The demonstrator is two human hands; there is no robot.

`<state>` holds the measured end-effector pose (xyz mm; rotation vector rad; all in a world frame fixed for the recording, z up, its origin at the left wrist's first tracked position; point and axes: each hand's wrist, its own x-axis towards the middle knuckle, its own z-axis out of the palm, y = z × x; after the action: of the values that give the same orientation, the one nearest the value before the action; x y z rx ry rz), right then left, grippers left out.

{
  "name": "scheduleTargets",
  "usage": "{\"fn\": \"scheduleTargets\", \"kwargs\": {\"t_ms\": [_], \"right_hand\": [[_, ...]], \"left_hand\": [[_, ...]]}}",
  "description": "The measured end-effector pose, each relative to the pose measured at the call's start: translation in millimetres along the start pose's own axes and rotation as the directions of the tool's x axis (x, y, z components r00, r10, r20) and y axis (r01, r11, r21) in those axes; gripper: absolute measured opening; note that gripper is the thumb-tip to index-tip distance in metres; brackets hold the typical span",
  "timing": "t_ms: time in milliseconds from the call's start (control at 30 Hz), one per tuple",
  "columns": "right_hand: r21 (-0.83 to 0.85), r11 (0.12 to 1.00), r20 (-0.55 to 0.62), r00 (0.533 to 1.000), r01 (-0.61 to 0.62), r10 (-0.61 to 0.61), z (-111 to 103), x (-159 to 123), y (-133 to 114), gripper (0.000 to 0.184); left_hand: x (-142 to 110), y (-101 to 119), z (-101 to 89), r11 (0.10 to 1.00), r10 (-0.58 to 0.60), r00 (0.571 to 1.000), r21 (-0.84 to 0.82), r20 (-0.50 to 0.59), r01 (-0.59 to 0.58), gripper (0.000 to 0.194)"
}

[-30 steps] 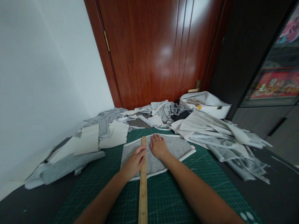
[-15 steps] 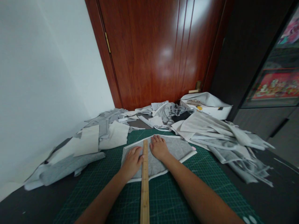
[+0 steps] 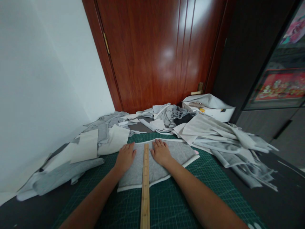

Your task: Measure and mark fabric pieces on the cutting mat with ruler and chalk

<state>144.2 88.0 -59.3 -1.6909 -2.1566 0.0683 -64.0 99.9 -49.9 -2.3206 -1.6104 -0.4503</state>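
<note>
A grey fabric piece with pale edges lies flat on the green cutting mat. Across it, pointing away from me, rests a wooden ruler. My left hand is spread flat on the fabric's upper left part, apart from the ruler. Just right of the ruler's far end, my right hand presses flat on the fabric with its fingers stretched out. Neither hand grips anything. A small pink spot shows at the fabric's right corner.
Grey and cream fabric pieces are heaped on the left along the wall. More grey fabric is stacked on the right. Behind it stands a white box with cloth over it. A wooden door is at the back.
My left hand has left the ruler and moved left to the fabric's upper left edge. The fabric's left side now lies farther out to the left. My right hand stays in place.
</note>
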Motion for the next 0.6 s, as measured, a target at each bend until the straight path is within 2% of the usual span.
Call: {"fn": "scheduleTargets", "kwargs": {"t_ms": [167,300,433,533,600], "right_hand": [[0.010,1.000,-0.008,1.000,-0.002,0.002,-0.1,-0.3,-1.8,0.052],[0.037,0.999,-0.003,1.000,-0.014,0.015,-3.0,-0.5,-4.1,0.053],[0.087,0.994,-0.003,0.998,0.064,-0.064,-4.9,0.0,-5.8,0.053],[0.087,0.991,0.024,0.994,0.103,-0.106,-4.7,0.2,-6.3,0.050],[0.059,0.996,0.027,0.997,0.068,-0.070,-3.8,0.2,-6.3,0.050]], "left_hand": [[20.9,-10.0,-10.5,0.997,-0.045,0.997,0.073,0.066,0.041,0.027],[38.6,-14.9,-10.6,0.994,-0.069,0.993,0.086,0.095,0.061,0.025],[52.8,-18.5,-6.1,0.993,-0.097,0.990,0.082,0.102,0.089,0.026],[54.4,-10.7,-2.9,0.992,-0.113,0.990,0.062,0.082,0.108,0.028],[48.8,2.0,-1.2,0.993,-0.110,0.992,0.043,0.055,0.108,0.029]]}}
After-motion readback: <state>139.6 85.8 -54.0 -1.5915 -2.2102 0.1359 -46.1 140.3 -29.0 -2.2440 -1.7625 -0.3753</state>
